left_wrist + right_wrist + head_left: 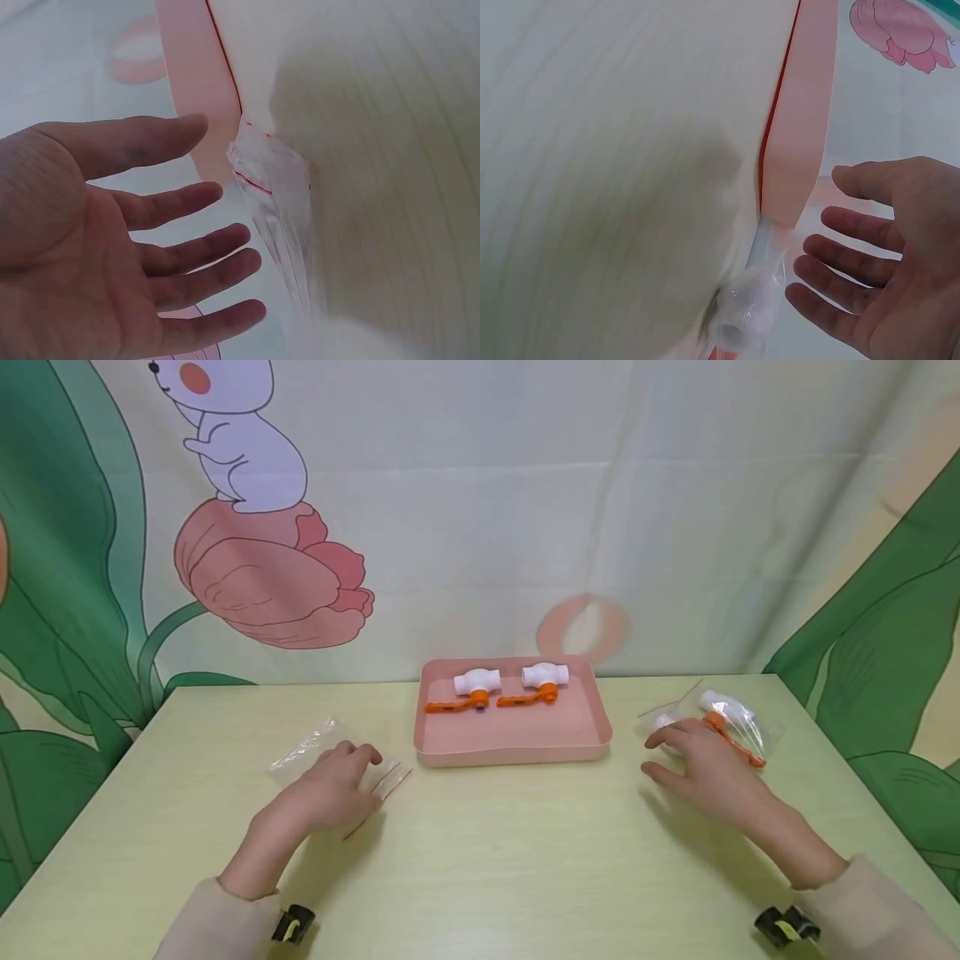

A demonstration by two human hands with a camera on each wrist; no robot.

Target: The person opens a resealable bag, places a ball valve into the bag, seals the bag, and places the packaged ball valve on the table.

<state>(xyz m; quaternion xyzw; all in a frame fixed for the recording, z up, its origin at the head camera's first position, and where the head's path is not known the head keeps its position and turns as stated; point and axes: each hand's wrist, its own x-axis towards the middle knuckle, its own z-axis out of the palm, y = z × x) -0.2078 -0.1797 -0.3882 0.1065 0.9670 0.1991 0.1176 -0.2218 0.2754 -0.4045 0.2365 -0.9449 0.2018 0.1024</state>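
My left hand [330,789] hovers over a flat clear zip bag [309,753] with a red seal line. In the left wrist view its fingers are spread and relaxed, apart from the crumpled bag [283,180]. At the right, my right hand [712,772] is above a clear bag holding a white ball valve [731,708] with an orange lever handle, partly hidden behind the hand. The right wrist view shows loose fingers [847,256] beside the bagged valve [746,304], gripping nothing.
A pink tray [517,756] stands at the back middle of the pale table [517,860]. Inside it lie a white valve [477,682] and another valve [546,674], both with orange handles pointing left. A printed curtain [465,527] hangs behind the table.
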